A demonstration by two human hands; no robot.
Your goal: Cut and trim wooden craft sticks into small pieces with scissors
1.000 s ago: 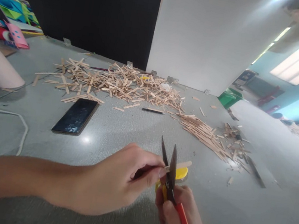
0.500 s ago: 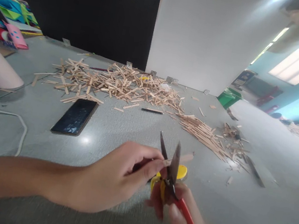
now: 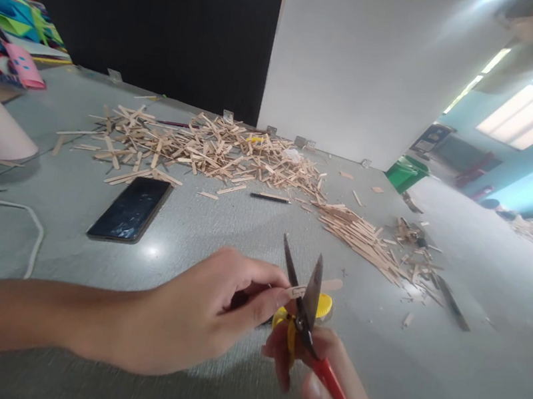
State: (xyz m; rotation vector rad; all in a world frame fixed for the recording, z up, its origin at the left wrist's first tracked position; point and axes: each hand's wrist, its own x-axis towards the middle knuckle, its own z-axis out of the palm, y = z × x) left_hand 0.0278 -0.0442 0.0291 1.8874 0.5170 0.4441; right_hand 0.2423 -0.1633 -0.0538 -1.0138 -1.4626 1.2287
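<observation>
Between thumb and forefinger, my left hand pinches a flat wooden craft stick, which has dark marks on it close to my fingertips. My right hand grips red-handled scissors. Their blades are spread, and the stick passes between them, its rounded end sticking out on the right. A yellow object shows behind the scissors, mostly covered by the blades and my fingers, so its kind is unclear.
A heap of craft sticks lies at the back, with a neater pile of sticks to its right. A phone, a black pen, a white cable and a metal blade lie around. Boards stand behind.
The view has shifted very slightly. Both hands stay nearly in place, the scissors' blades still spread around the stick, whose dark marks now show more clearly.
</observation>
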